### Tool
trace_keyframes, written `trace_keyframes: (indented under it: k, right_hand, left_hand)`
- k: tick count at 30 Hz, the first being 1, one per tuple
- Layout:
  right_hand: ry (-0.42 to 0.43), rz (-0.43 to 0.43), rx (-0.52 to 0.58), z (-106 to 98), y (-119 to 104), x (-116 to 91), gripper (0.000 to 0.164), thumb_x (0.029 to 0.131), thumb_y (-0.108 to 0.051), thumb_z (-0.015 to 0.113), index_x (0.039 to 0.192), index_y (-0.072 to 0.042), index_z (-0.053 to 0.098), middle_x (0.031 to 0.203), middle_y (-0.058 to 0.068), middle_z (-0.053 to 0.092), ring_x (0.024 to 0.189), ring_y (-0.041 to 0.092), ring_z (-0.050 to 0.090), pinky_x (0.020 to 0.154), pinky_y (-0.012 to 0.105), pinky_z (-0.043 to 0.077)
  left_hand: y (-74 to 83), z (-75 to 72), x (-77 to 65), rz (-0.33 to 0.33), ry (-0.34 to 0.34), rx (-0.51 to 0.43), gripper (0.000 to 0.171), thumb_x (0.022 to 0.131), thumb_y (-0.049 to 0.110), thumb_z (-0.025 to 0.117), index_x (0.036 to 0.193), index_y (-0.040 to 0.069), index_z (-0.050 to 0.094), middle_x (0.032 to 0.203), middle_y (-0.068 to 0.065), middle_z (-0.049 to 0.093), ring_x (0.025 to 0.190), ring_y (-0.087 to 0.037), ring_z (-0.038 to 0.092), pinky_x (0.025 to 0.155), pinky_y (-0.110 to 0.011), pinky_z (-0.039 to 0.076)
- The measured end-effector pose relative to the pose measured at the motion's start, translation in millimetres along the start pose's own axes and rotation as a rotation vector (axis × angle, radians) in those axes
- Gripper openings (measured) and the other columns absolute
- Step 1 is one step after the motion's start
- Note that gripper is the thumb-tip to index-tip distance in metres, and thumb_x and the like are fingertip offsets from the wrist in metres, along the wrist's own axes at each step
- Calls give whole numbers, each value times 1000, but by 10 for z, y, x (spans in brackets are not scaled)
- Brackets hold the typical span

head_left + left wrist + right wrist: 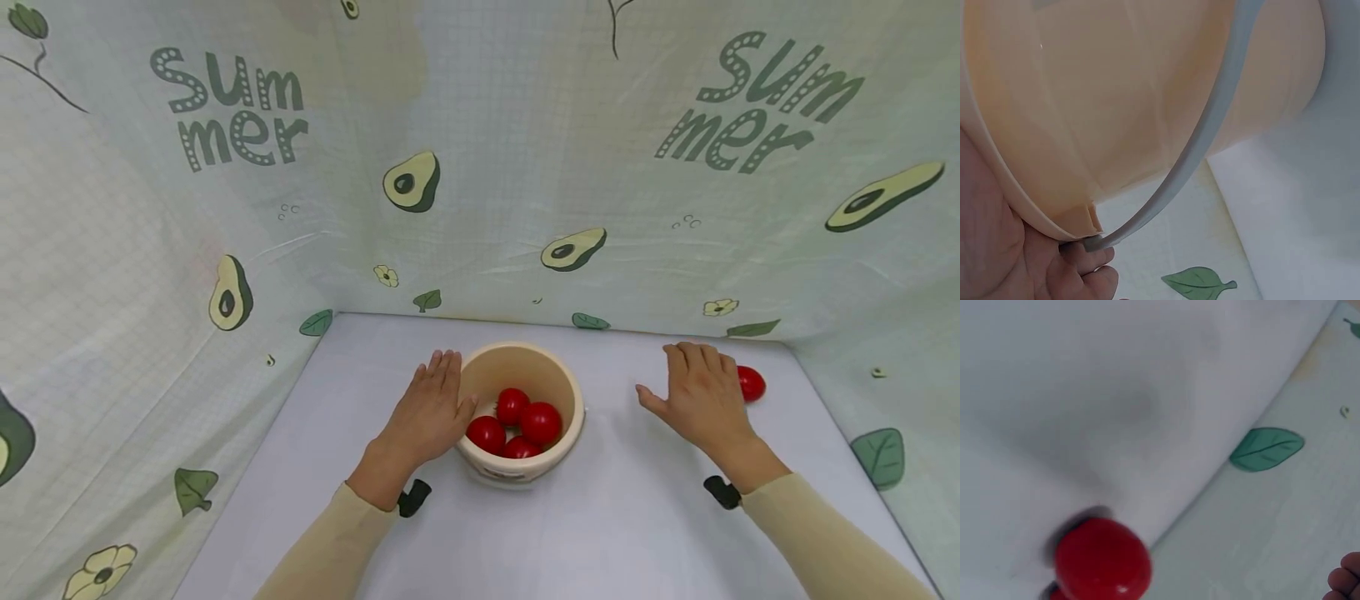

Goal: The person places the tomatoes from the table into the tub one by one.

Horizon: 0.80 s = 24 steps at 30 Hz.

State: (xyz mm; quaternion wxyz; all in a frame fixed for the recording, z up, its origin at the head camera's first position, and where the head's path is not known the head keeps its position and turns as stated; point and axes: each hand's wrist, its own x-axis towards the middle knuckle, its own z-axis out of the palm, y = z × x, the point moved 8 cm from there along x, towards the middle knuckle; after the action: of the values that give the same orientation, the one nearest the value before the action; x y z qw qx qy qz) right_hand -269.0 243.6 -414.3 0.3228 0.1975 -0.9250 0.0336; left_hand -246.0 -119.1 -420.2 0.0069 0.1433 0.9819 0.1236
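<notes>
A cream bucket stands on the table with several red tomatoes inside. My left hand rests against the bucket's left rim, fingers extended and thumb at the edge. Up close in the left wrist view, the fingertips lie beside the joint of the grey handle. To the right, my right hand hovers over the table with its thumb spread and nothing in its grasp. Another tomato shows past its far side. In the right wrist view, a second red piece peeks out beside that tomato.
The white table is enclosed at the back and sides by a pale cloth printed with avocados, leaves and lettering. Black wrist straps sit at both cuffs. The table's back edge runs just behind the bucket.
</notes>
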Motion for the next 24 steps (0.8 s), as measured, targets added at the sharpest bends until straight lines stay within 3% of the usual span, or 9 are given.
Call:
trace_keyframes:
  k: [2, 4, 9, 13, 24]
  right_hand:
    - [-11, 22, -8, 33, 159, -107, 87, 92, -66, 45, 122, 15, 59, 114, 31, 62, 104, 52, 56, 79, 65, 45]
    - [-52, 69, -11, 71, 319, -213, 84, 88, -61, 58, 123, 15, 58, 114, 31, 61, 105, 53, 55, 81, 67, 44]
    - [-219, 223, -40, 194, 677, -478, 79, 77, -44, 82, 122, 14, 55, 117, 35, 58, 109, 54, 50, 87, 72, 41]
    - [-312, 275, -76, 284, 849, -651, 81, 76, -43, 87, 120, 15, 51, 116, 38, 55, 108, 56, 47, 84, 74, 41]
    - [-390, 300, -102, 441, 1003, -848, 88, 73, -43, 91, 120, 18, 49, 118, 43, 52, 107, 60, 46, 83, 76, 42]
  left_hand:
    - [2, -16, -5, 5, 1, 29, 74, 111, 43, 44, 165, -5, 25, 171, -21, 29, 162, -37, 21, 132, -54, 18]
    - [2, -34, -12, 7, 2, 60, 74, 111, 44, 42, 165, -4, 26, 171, -21, 29, 162, -37, 21, 132, -56, 17]
    - [4, -71, -32, 7, 5, 91, 73, 112, 45, 40, 164, -4, 27, 171, -20, 29, 162, -37, 21, 132, -57, 14]
    - [10, -77, -37, 3, 2, 79, 73, 112, 45, 40, 164, -4, 27, 171, -20, 29, 162, -37, 20, 132, -57, 14]
    - [10, -42, -21, -18, -16, 38, 75, 111, 47, 41, 165, -4, 24, 172, -20, 26, 163, -37, 18, 133, -55, 14]
